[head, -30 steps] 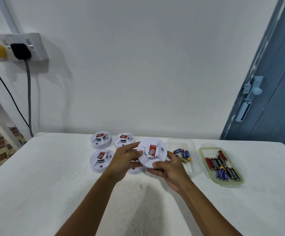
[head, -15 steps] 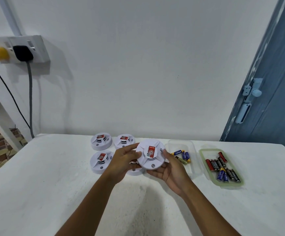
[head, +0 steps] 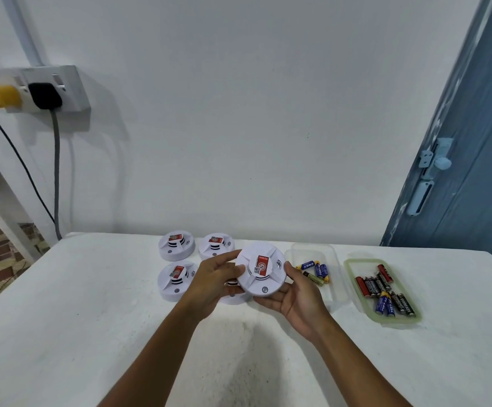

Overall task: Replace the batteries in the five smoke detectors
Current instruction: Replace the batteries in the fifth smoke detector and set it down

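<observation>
I hold a round white smoke detector (head: pixel 260 270) with a red label above the table, face towards me. My left hand (head: pixel 214 282) grips its left rim with curled fingers. My right hand (head: pixel 296 296) cradles its right and lower rim from beneath. Three more detectors lie on the table: two at the back (head: pixel 176 245) (head: pixel 216 245) and one at the front left (head: pixel 176 280). Another detector (head: pixel 234 296) lies mostly hidden under my hands. A clear tray (head: pixel 331 289) holds a few blue and yellow batteries (head: pixel 315 270). A green-rimmed tray (head: pixel 353 277) holds several red, black and blue batteries (head: pixel 384 292).
The white table (head: pixel 92 318) meets a white wall at the back. A wall socket (head: pixel 37 89) with a yellow and a black plug hangs at the upper left, its cables dropping past the table's left corner. A blue door (head: pixel 473 171) stands at the right.
The held detector has turned slightly between my hands. My right hand has shifted from the front of the lower rim to underneath it.
</observation>
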The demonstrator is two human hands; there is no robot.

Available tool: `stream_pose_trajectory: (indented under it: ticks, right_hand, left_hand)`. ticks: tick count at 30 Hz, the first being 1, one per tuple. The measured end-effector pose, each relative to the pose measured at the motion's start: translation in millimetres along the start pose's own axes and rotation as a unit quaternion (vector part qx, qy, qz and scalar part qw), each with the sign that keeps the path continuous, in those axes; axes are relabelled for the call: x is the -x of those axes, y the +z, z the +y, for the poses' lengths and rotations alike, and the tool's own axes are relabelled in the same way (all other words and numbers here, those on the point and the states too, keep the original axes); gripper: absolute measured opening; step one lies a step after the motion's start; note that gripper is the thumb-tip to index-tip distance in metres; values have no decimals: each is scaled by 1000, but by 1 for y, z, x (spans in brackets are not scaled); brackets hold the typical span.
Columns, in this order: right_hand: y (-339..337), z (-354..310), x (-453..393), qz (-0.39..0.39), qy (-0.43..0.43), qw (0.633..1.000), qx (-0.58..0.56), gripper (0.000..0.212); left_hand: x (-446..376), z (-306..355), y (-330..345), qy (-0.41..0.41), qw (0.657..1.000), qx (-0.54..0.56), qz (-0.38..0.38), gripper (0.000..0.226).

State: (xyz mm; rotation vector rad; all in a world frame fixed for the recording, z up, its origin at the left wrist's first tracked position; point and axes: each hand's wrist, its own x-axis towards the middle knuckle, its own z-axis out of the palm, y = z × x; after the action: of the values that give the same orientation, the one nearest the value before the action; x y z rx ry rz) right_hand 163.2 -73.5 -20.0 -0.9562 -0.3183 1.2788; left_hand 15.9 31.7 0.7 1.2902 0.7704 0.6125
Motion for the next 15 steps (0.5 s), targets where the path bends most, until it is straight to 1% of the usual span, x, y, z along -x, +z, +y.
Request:
stream_pose_trajectory:
  ticks: [6,15]
  right_hand:
    - [1,1,2,4,-2,1000,4,35]
    - [1,2,4,1,6,1000,0,35]
  left_hand:
    - [2,-1,-1,-5,1000,1,1,36]
    - [6,-2,-3,-2,1000,3,-4,33]
